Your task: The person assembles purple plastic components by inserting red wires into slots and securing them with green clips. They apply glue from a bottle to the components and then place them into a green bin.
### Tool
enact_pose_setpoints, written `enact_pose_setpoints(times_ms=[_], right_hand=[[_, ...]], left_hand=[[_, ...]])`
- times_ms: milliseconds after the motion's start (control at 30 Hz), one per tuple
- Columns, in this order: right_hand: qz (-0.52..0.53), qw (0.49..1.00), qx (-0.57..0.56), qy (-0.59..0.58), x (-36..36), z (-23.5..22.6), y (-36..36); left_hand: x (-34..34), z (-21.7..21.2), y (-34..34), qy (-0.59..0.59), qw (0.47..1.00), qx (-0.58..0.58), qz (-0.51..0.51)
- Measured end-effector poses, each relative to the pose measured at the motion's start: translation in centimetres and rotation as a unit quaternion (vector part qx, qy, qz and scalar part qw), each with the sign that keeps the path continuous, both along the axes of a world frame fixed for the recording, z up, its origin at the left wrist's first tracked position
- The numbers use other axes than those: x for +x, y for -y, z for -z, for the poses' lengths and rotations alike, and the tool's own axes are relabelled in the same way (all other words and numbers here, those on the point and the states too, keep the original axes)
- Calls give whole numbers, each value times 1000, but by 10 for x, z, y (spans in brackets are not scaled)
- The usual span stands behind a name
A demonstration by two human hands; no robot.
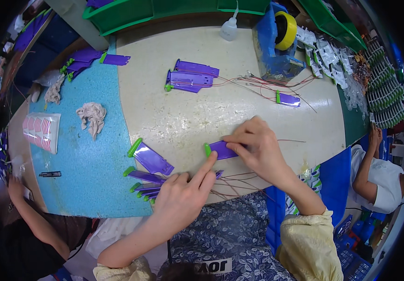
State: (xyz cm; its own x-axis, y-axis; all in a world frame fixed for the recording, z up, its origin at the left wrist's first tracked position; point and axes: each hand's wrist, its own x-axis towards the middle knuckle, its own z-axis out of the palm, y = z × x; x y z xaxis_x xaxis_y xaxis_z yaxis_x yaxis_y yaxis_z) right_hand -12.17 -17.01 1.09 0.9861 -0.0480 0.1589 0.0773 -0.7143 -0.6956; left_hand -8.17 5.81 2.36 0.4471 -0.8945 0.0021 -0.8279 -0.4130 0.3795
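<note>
A purple flat plastic piece with a green end point(224, 150) lies on the table in front of me. My left hand point(179, 194) stretches its index finger onto the piece's near left corner; the other fingers curl loosely and the thumb is hidden. At the opposite end, my right hand point(261, 149) pinches the piece between thumb and fingers, covering that end. A thin wire point(291, 140) runs out to the right beyond this hand. Beside my left hand lie several similar pieces, among them a purple piece with a green tip point(152, 158). Loose brown wires point(239, 179) spread below the hands.
Farther back are stacked purple pieces point(192, 77), a small purple piece point(288, 99), a blue tape dispenser point(277, 63) and a white squeeze bottle point(229, 30). A crumpled cloth point(92, 118) and a cutter knife point(50, 174) lie on the blue mat point(80, 187). Co-workers sit at both sides.
</note>
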Motion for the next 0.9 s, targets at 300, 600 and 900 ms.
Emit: enact_pose_setpoints(times_ms=[300,600,900], right_hand=[[41,924,326,-195,-9,-5,-21],[45,914,396,-72,-14,-5,-44],[15,843,460,-279,-9,-10,-20]], left_hand=[[17,-10,-15,-180,969,-24,-170],[15,-3,2,-278,907,-268,-169],[18,-5,-1,-309,909,-246,-132]])
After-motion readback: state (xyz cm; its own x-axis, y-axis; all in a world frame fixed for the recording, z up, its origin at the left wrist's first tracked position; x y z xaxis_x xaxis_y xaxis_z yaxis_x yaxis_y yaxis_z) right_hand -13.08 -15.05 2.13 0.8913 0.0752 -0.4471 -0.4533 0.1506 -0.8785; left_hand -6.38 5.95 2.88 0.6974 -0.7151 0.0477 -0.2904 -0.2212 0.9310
